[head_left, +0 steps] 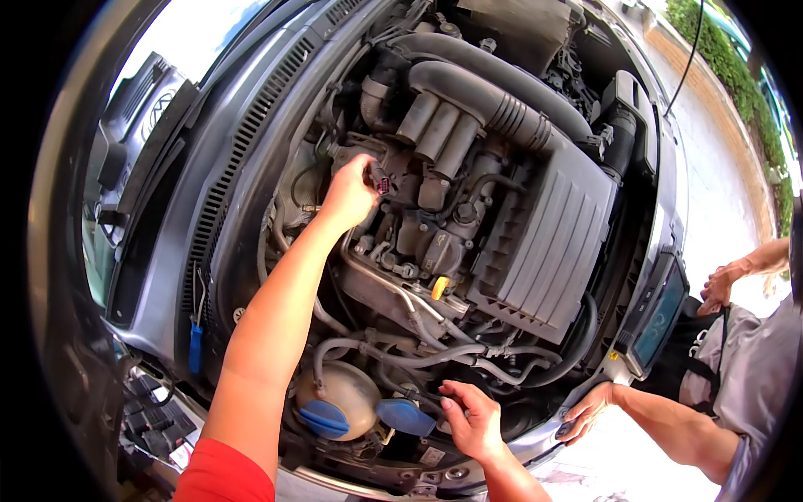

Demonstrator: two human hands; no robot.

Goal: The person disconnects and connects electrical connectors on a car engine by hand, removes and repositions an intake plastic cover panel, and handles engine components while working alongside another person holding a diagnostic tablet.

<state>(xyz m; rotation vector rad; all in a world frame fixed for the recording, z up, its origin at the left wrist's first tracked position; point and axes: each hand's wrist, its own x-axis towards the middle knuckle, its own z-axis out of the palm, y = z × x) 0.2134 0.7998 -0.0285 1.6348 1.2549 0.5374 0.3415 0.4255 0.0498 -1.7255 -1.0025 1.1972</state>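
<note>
My left hand (pixel 351 194), on a bare arm from a red sleeve, reaches over the engine. Its fingers are closed around a dark electrical connector (pixel 382 181) whose open end shows a reddish-purple inside. Close by are the ribbed intake pipes (pixel 437 125) and the engine's black oil filler cap (pixel 465 213). Lower down, my right hand (pixel 474 421) has curled fingers, with thumb and forefinger near each other beside a dark hose. What they hold, if anything, I cannot make out. To its left are a blue cap (pixel 406 416) and a whitish reservoir (pixel 339 391) with a blue lid.
A ribbed black air filter housing (pixel 548 243) covers the engine's front. A yellow dipstick handle (pixel 440 288) stands out. A blue-handled screwdriver (pixel 196 343) lies by the cowl. At right, another person's hand (pixel 590 410) rests on the car's edge beside a diagnostic tablet (pixel 657 318).
</note>
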